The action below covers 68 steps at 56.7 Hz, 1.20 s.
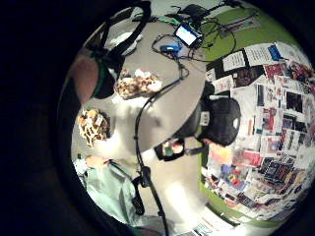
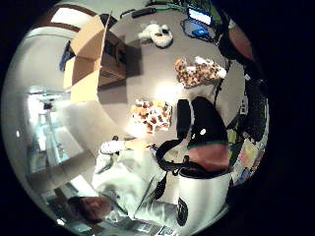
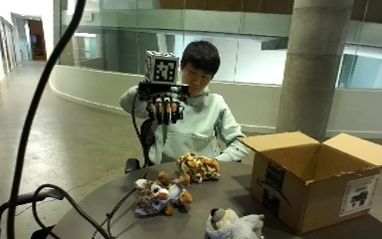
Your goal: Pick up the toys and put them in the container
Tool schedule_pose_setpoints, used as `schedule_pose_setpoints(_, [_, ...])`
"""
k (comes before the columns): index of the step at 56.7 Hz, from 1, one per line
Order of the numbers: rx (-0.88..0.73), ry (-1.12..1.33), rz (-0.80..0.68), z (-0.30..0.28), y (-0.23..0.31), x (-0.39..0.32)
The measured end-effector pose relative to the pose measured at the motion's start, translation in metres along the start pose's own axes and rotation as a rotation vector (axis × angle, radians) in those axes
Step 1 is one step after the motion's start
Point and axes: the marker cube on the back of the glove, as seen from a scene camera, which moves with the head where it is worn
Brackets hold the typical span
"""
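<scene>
My gloved right hand (image 3: 164, 105) is raised in front of the person's chest, well above the round table (image 3: 225, 193). Its fingers (image 3: 166, 113) hang straight down and hold nothing. Three plush toys lie on the table. A spotted one (image 3: 197, 168) (image 2: 151, 114) (image 1: 93, 125) is nearest the person. A second spotted one (image 3: 159, 195) (image 2: 199, 71) (image 1: 137, 83) lies further out. A grey and white one (image 3: 232, 225) (image 2: 156, 34) sits at the near edge. The open cardboard box (image 3: 313, 181) (image 2: 96, 54) stands upright beside the toys, flaps spread.
Black cables (image 3: 78, 209) trail across the table's near side, with a lit screen (image 1: 188, 35) and a blue device (image 1: 171, 48) at the edge. A concrete pillar (image 3: 317, 64) rises behind the box. The person's bare hand (image 2: 113, 146) rests at the table's rim.
</scene>
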Motion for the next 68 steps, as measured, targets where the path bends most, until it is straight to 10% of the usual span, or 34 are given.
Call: schedule_pose_setpoints(68, [-0.036, 0.011, -0.159, 0.102, -0.062, -0.008])
